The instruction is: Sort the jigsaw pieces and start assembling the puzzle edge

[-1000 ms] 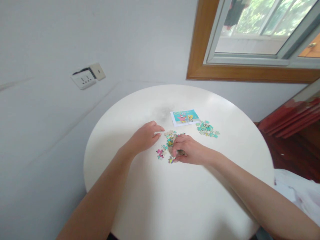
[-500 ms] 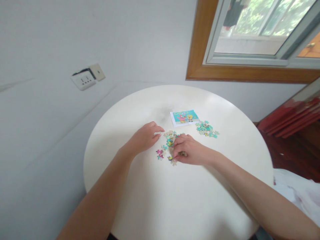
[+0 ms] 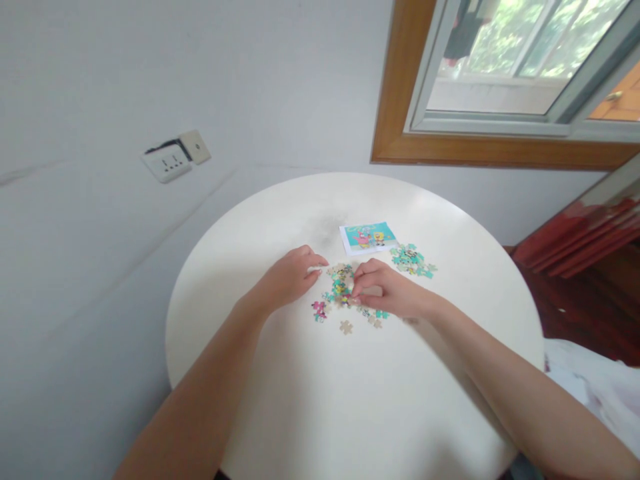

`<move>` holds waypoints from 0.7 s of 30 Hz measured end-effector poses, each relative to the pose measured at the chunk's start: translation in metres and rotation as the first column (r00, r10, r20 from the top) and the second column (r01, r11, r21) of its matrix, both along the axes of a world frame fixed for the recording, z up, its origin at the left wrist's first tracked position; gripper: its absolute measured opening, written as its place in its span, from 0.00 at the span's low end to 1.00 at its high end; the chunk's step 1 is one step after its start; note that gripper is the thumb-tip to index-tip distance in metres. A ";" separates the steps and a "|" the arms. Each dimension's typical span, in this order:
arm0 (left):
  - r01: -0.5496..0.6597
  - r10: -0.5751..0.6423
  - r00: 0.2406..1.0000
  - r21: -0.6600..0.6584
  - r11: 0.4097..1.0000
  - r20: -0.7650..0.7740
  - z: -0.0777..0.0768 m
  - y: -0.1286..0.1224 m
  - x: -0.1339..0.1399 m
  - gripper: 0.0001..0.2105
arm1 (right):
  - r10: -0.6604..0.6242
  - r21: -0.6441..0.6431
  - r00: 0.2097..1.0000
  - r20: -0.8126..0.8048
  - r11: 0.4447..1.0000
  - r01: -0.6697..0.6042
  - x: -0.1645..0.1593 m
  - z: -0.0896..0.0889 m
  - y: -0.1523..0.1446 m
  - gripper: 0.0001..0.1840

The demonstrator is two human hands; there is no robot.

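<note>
Jigsaw puzzle pieces (image 3: 340,285) in teal, yellow and beige lie in a loose heap on the white round table (image 3: 310,400). My left hand (image 3: 295,272) rests at the heap's left edge, thumb and forefinger apart, holding nothing. Over the heap's right side, my right hand (image 3: 383,287) pinches a small puzzle piece (image 3: 355,301), mostly covered by the fingertips. A pink cluster of pieces (image 3: 319,309) sits at the lower left, and a beige piece (image 3: 346,327) lies alone at the near side. More pieces (image 3: 375,319) show below my right hand.
Behind the heap lies a picture card (image 3: 369,238) with cartoon figures on teal. A second pile of teal pieces (image 3: 413,260) is to its right. The wall with a socket (image 3: 167,162) borders the table at left; a wood-framed window (image 3: 450,148) is at the back right.
My right hand has moved slightly away from me, up into the heap, uncovering pieces below it. A beige piece now lies apart near where its fingertips were. My left hand has stayed put.
</note>
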State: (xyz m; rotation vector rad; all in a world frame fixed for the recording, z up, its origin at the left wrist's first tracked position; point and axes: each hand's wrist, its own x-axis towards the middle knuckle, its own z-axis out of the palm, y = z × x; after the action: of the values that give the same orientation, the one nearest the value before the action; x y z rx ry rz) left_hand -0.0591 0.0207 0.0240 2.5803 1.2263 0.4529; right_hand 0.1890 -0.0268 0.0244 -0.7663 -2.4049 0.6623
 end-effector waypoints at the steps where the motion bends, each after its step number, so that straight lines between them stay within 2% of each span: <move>1: -0.001 0.001 1.000 0.001 1.000 0.002 0.000 0.000 0.000 0.15 | -0.028 -0.001 1.000 -0.005 1.000 0.028 0.005 0.001 0.003 0.06; 6: 0.013 -0.013 1.000 -0.010 1.000 -0.001 -0.001 0.001 -0.001 0.14 | -0.210 0.025 0.978 0.010 0.977 0.210 0.046 0.004 0.027 0.09; 9: 0.015 -0.015 1.000 -0.011 1.000 -0.007 -0.001 0.001 -0.002 0.15 | -0.299 -0.010 0.954 0.032 0.954 0.299 0.069 0.005 0.038 0.11; 14: 0.010 -0.010 1.000 -0.008 1.000 -0.007 -0.001 0.001 -0.001 0.15 | -0.471 -0.051 0.882 0.002 0.881 0.471 0.091 0.008 0.041 0.11; 21: 0.011 -0.011 1.000 -0.012 1.000 0.019 -0.004 0.003 -0.003 0.14 | -0.577 -0.161 0.816 0.026 0.803 0.573 0.114 0.009 0.040 0.14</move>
State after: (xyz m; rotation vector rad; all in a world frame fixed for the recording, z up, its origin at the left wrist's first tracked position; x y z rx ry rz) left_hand -0.0620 0.0234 0.0200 2.5654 1.2047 0.4650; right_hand 0.3032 0.0131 0.0336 -1.4694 -1.9413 0.6022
